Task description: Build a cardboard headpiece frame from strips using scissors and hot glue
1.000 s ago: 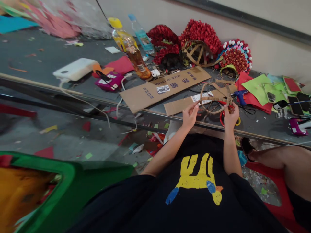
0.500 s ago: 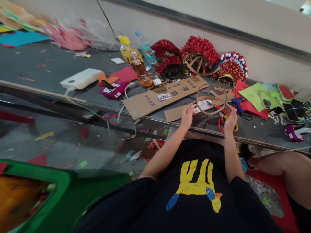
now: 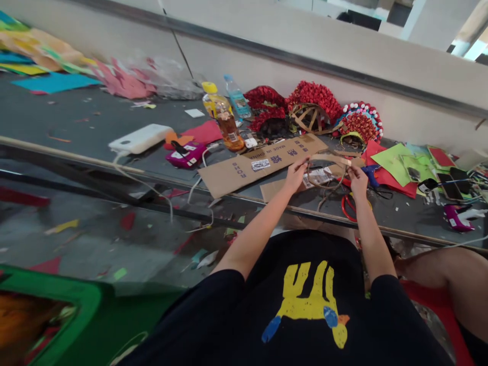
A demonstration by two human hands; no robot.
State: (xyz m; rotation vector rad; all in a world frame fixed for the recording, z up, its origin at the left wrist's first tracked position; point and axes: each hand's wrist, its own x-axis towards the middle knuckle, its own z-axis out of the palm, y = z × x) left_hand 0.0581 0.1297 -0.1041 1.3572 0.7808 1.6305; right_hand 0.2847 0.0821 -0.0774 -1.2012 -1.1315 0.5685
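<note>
Between my two hands is a ring bent from a cardboard strip, held just above the near edge of the table. My left hand is closed on its left side, and my right hand pinches its right side. Below and behind the ring lie a flat piece of cardboard and a white printed label. Red-handled scissors rest by my right hand, partly covered by it. A blue glue gun lies just right of that hand.
A long printed cardboard strip lies left of my hands. Behind stand a yellow-capped bottle, a blue-capped bottle and red decorated headpieces. A white power bank trails a cable over the edge. Another person's leg is at right.
The cardboard ring has tipped from standing upright to lying flatter, its strip now facing me at the top. My hands have shifted grip along its sides. The view has tilted slightly up.
</note>
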